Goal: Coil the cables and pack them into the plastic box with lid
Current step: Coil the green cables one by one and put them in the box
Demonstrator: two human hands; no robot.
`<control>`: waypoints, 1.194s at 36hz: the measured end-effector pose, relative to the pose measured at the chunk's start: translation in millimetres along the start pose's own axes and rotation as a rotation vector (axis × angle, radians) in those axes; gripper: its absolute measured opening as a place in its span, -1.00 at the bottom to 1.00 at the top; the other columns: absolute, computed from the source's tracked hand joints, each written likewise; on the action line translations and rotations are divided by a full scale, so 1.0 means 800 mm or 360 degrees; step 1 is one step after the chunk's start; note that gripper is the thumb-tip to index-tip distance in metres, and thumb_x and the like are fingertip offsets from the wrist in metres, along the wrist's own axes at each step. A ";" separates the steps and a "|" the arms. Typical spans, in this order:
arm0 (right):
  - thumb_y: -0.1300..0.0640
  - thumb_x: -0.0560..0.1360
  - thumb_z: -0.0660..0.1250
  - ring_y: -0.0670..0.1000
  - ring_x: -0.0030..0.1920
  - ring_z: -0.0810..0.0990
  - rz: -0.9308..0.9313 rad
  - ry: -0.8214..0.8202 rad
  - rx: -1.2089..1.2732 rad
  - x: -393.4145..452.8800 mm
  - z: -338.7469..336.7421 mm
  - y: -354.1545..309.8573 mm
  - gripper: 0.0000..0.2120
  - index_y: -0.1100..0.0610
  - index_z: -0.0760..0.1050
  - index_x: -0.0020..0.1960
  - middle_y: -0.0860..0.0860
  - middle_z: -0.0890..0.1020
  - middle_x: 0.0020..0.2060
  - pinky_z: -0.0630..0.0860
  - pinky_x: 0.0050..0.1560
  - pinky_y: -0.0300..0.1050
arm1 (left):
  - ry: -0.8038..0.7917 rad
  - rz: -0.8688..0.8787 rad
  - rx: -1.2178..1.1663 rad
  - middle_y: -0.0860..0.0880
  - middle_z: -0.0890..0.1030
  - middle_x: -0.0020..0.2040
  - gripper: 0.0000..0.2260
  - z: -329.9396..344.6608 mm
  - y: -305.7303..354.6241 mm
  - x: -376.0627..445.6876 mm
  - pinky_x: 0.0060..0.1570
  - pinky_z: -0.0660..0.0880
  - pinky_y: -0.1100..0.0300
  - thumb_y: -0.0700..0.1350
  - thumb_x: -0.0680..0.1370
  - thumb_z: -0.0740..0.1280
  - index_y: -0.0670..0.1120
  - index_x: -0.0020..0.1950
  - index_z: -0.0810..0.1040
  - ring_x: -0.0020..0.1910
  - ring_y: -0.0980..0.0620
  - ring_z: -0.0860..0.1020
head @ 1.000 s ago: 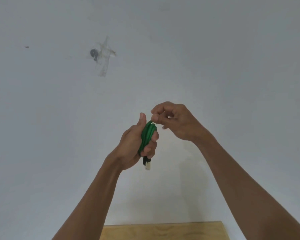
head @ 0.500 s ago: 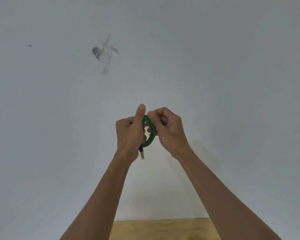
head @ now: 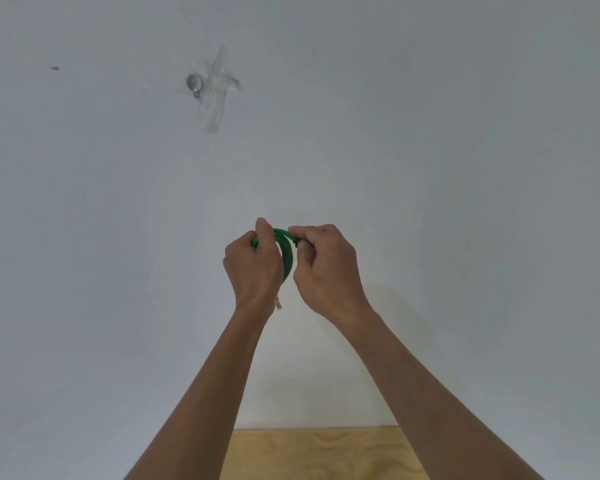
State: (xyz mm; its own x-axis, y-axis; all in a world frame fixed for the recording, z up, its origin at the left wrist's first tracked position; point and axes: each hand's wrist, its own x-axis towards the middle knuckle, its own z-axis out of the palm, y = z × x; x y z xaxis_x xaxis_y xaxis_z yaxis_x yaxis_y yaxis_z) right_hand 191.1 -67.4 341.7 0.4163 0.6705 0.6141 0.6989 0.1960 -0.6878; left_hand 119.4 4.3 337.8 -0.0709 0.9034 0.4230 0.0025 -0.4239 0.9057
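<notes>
Both hands are raised in front of a pale wall (head: 430, 150), holding a coiled green cable (head: 288, 252) between them. The left hand (head: 253, 268) curls its fingers round the coil's left side, its thumb upright on the top loop. The right hand (head: 326, 268) pinches the coil's upper right with curled fingers. Most of the coil is hidden behind the hands; a pale plug tip (head: 278, 302) hangs below the left wrist. A wooden surface (head: 312, 452) is cut off at the near edge. Far left on the wall, clear tape (head: 212, 98) holds a small metal piece too small to identify.
</notes>
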 end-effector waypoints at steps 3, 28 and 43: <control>0.28 0.59 0.21 -0.13 -0.01 0.61 0.0087 -0.0060 0.0085 -0.003 -0.002 -0.002 -0.70 0.10 0.62 0.22 -0.02 0.67 0.06 0.38 -0.11 -0.62 | 0.0031 -0.0064 -0.0041 0.10 0.17 -0.58 -0.55 -0.002 -0.007 0.004 -0.38 0.23 0.11 0.04 0.63 0.18 -0.13 -0.39 0.22 -0.51 0.05 0.17; 0.16 0.53 0.41 -0.06 0.00 0.68 0.0099 -0.0331 0.0427 0.006 0.021 0.048 -0.71 0.06 0.54 0.24 -0.12 0.69 -0.03 0.64 0.07 -0.02 | -0.0242 -0.0234 -0.0173 0.04 0.23 -0.55 -0.57 -0.012 0.007 0.003 -0.55 0.28 0.29 -0.08 0.61 0.21 -0.16 -0.45 0.32 -0.57 0.07 0.22; 0.17 0.41 0.51 0.05 -0.32 0.69 0.0182 -0.0075 0.0438 0.007 0.028 0.045 -0.66 0.01 0.55 0.15 -0.02 0.67 -0.18 0.64 -0.26 -0.04 | -0.0279 -0.0164 -0.0117 0.08 0.20 -0.58 -0.58 -0.008 -0.001 0.002 -0.47 0.26 0.24 -0.07 0.59 0.25 -0.18 -0.45 0.38 -0.54 0.07 0.19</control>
State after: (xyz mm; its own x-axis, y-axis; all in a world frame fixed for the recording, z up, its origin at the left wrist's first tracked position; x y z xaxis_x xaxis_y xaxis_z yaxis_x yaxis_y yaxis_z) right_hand 205.6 -40.7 311.6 0.4515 0.7306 0.5122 0.4623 0.2995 -0.8347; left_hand 113.0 5.7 338.0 0.1077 0.9369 0.3326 -0.0689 -0.3267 0.9426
